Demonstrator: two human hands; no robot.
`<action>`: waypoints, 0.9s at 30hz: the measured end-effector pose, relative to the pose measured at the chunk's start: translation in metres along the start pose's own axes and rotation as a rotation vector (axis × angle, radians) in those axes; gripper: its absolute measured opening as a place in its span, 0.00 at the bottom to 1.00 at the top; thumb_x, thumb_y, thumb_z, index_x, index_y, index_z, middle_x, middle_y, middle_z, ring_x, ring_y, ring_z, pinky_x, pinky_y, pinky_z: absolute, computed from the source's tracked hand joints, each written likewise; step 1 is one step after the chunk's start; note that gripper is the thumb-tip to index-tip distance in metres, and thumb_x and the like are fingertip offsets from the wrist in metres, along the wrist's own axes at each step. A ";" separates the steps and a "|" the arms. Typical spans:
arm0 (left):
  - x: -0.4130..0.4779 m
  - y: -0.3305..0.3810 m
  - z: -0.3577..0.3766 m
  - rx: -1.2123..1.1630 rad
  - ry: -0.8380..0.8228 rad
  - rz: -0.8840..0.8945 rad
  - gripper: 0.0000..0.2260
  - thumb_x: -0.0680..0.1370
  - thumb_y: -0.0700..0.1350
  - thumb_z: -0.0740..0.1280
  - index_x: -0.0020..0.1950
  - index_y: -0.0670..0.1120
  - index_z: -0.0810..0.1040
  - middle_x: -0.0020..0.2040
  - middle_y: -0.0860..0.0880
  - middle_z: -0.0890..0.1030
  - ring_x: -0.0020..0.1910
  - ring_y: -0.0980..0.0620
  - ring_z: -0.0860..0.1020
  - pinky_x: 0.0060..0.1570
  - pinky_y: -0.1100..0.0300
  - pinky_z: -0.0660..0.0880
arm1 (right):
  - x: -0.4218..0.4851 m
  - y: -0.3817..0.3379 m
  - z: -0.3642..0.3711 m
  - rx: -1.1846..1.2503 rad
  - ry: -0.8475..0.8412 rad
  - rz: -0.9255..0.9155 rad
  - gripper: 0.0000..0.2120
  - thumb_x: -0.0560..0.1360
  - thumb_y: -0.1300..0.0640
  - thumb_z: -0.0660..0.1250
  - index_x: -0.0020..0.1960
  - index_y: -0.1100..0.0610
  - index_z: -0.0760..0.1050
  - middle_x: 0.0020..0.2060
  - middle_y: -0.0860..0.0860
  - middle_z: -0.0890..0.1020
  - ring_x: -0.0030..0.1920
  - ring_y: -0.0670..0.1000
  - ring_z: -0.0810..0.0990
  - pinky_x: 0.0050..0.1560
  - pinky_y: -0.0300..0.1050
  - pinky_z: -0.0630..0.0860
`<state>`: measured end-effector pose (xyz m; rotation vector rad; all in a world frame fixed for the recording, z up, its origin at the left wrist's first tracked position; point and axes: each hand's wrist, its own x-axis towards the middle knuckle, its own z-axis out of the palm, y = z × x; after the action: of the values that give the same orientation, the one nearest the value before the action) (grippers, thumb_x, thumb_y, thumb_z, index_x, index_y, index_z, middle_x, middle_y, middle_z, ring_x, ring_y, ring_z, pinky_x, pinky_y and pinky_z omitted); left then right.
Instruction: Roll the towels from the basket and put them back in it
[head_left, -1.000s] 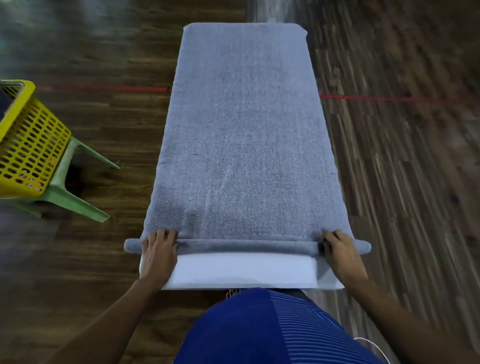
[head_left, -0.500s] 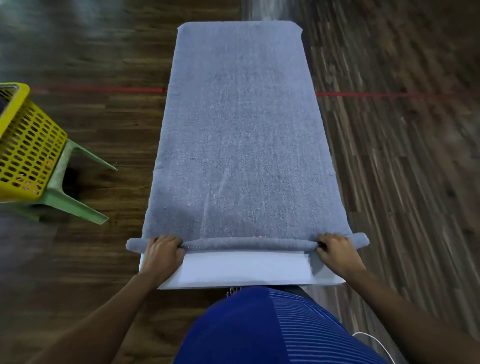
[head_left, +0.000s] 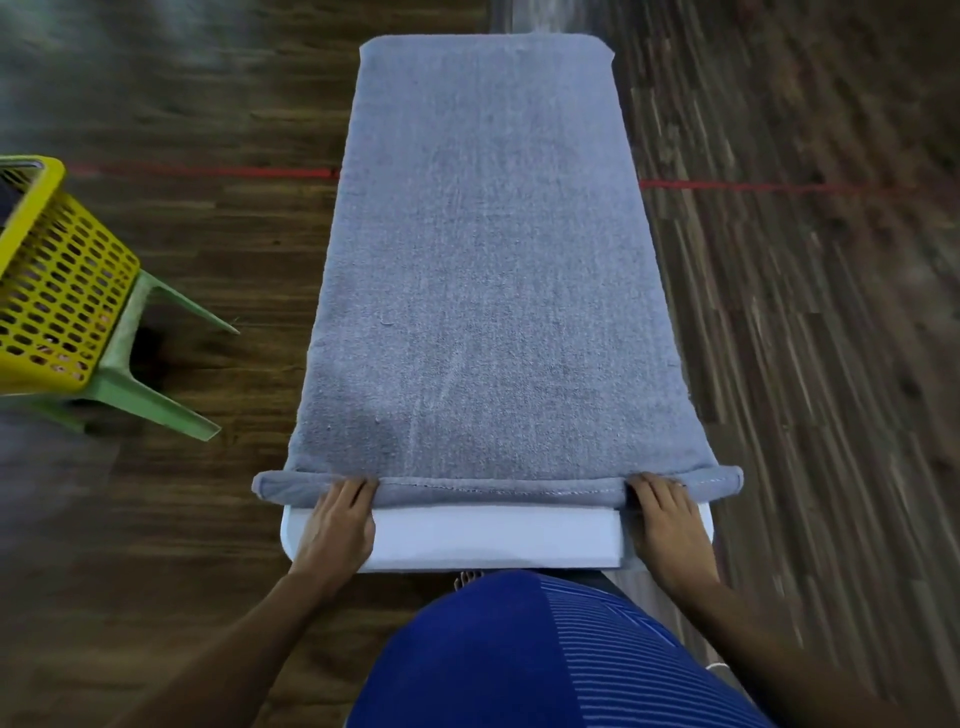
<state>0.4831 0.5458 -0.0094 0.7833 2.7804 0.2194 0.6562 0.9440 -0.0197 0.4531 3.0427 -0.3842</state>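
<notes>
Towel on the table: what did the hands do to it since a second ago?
Not much. The left grip and right grip slid slightly inward along the rolled edge of the towel and drew back toward its near side, holding it throughout. The roll looks about the same. The rest of the towel stayed flat on the white table, the basket on its green stool.

Indoor room, plain; home or hall, cannot tell which. Dark wood-plank floor (head_left: 208, 249) all round. Thin red line (head_left: 208, 170) across it from 10 to 2 o'clock. Narrow white table (head_left: 493, 538) at centre. Yellow basket (head_left: 57, 291) on green plastic stool (head_left: 156, 404) at 9 o'clock.
</notes>
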 end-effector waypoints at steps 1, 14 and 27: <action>0.001 0.000 -0.001 0.004 0.003 -0.007 0.20 0.72 0.43 0.55 0.56 0.38 0.79 0.50 0.41 0.80 0.47 0.40 0.78 0.46 0.45 0.78 | 0.002 -0.001 -0.001 0.003 0.012 0.013 0.21 0.67 0.66 0.66 0.60 0.58 0.75 0.56 0.55 0.79 0.55 0.57 0.76 0.62 0.52 0.67; 0.026 -0.007 -0.021 -0.032 0.131 -0.127 0.10 0.72 0.47 0.60 0.48 0.46 0.77 0.46 0.46 0.77 0.47 0.43 0.74 0.48 0.46 0.70 | 0.043 0.005 -0.021 -0.049 0.013 0.142 0.07 0.72 0.61 0.69 0.50 0.58 0.76 0.45 0.55 0.77 0.47 0.61 0.74 0.47 0.55 0.67; 0.020 -0.002 -0.021 -0.012 -0.007 -0.040 0.08 0.69 0.39 0.68 0.47 0.42 0.81 0.42 0.44 0.82 0.41 0.43 0.80 0.44 0.48 0.77 | 0.039 -0.004 -0.020 -0.029 -0.081 0.042 0.12 0.69 0.60 0.68 0.51 0.53 0.78 0.45 0.50 0.83 0.49 0.57 0.80 0.53 0.52 0.69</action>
<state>0.4599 0.5530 0.0065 0.7230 2.7826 0.2250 0.6177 0.9566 -0.0020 0.4859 2.9512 -0.3471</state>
